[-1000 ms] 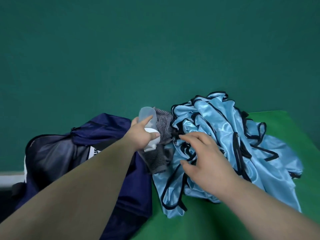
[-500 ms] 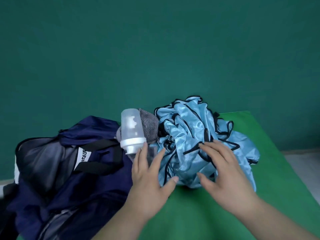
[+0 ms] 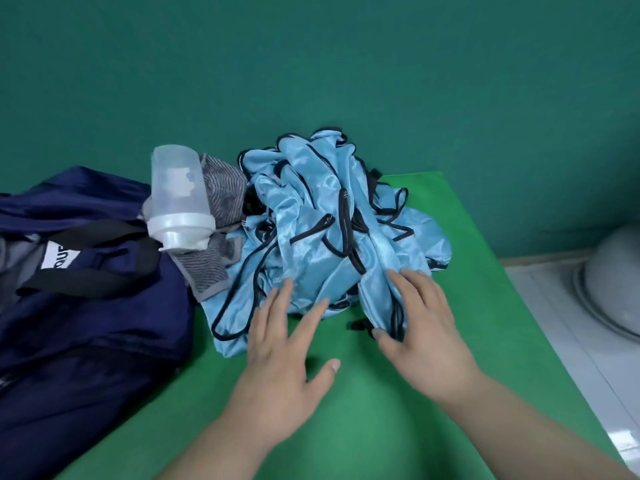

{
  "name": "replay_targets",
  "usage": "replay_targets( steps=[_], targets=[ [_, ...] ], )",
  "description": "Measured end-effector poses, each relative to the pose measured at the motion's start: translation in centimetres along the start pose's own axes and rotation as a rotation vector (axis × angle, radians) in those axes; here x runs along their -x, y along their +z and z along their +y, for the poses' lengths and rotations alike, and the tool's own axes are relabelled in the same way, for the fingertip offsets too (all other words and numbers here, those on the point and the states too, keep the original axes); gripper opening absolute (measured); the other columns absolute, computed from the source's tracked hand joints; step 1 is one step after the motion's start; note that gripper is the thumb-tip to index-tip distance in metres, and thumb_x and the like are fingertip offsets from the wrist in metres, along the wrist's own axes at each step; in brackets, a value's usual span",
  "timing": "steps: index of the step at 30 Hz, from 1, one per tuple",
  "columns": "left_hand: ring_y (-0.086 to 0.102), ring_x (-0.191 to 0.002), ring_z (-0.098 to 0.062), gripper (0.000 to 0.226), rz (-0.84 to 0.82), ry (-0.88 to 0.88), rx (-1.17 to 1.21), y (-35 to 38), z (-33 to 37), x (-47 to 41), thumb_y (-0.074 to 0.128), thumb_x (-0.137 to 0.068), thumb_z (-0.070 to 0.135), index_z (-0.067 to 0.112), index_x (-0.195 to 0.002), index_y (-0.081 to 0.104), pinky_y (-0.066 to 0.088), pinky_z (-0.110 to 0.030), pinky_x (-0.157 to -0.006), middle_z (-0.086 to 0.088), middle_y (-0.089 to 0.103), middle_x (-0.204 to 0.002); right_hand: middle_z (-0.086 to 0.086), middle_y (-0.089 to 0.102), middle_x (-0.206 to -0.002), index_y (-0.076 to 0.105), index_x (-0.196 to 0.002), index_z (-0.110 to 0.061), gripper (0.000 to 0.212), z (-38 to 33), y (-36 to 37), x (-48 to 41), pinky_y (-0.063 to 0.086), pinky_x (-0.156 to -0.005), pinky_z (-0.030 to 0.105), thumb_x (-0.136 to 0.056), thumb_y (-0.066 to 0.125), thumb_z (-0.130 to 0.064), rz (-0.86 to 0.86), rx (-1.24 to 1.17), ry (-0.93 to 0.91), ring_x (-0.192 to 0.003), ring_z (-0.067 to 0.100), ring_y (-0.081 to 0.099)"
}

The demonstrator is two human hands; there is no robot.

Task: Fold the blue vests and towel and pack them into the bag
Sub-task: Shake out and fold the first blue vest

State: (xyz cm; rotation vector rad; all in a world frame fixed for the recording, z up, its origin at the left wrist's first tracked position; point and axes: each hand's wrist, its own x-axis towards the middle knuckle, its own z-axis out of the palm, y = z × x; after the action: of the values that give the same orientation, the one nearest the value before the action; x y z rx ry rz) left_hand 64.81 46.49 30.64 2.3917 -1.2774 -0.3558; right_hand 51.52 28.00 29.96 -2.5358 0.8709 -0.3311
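Note:
A crumpled heap of shiny light-blue vests (image 3: pixel 322 216) with black trim lies on the green table (image 3: pixel 363 410). A grey striped towel (image 3: pixel 221 202) is bunched at the heap's left edge, partly under a bottle. The dark navy bag (image 3: pixel 86 306) slumps at the left. My left hand (image 3: pixel 284 362) hovers flat with spread fingers at the heap's near edge, fingertips over the fabric. My right hand (image 3: pixel 422 327) rests on the heap's right near side, thumb tucked against the cloth's lower edge.
A translucent plastic bottle (image 3: pixel 178 202) lies upside down on the towel and bag, cap toward me. A teal wall stands right behind the table. Off the table's right edge are a pale tiled floor and a grey domed object (image 3: pixel 616 278).
My left hand let go of the bottle a second ago and came down to the near edge of the vest heap. Both hands have since slid slightly nearer along the heap.

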Motion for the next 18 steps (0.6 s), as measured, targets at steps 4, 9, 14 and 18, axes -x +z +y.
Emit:
replay_targets(
  steps=[4,9,14,18],
  targets=[
    [-0.047,-0.132,-0.002,0.072,-0.030,0.023,-0.042,2.8,0.5,-0.3,0.047,-0.094,0.059,0.064,-0.138,-0.010,-0.009,-0.041,-0.117,0.021,-0.050,-0.145,-0.006,0.031,-0.152,0.036,-0.152,-0.023,0.079,2.0,1.5,1.2,0.018,-0.122,0.029,-0.083,0.074,-0.032,0.043,-0.080,-0.002,-0.146,0.011,0.021],
    [-0.032,-0.144,-0.008,0.071,0.121,0.101,-0.101,6.3,-0.5,-0.6,0.043,-0.091,0.062,0.054,-0.150,0.004,0.000,-0.047,-0.118,0.008,-0.028,-0.161,-0.007,0.044,-0.144,0.052,-0.137,-0.020,0.055,3.7,4.0,2.1,0.019,-0.113,0.013,-0.086,0.070,-0.031,0.155,-0.105,-0.030,-0.136,0.007,0.037],
    [-0.010,-0.152,-0.015,0.067,0.229,0.175,-0.064,7.8,-1.4,-0.2,0.042,-0.089,0.058,0.038,-0.151,0.024,0.014,-0.050,-0.118,0.000,-0.002,-0.165,-0.004,0.058,-0.130,0.067,-0.092,-0.019,0.009,4.3,5.0,2.6,0.031,-0.099,0.014,-0.085,0.071,-0.020,0.306,-0.128,-0.053,-0.121,0.015,0.051],
    [-0.007,-0.152,-0.018,0.066,0.240,0.181,-0.078,7.9,-1.5,-0.1,0.038,-0.089,0.059,0.040,-0.150,0.022,0.015,-0.049,-0.120,0.002,-0.004,-0.165,-0.007,0.057,-0.131,0.065,-0.088,-0.020,0.007,4.2,5.3,2.8,0.033,-0.096,0.018,-0.085,0.070,-0.019,0.307,-0.123,-0.072,-0.123,0.013,0.049]
  ],
)
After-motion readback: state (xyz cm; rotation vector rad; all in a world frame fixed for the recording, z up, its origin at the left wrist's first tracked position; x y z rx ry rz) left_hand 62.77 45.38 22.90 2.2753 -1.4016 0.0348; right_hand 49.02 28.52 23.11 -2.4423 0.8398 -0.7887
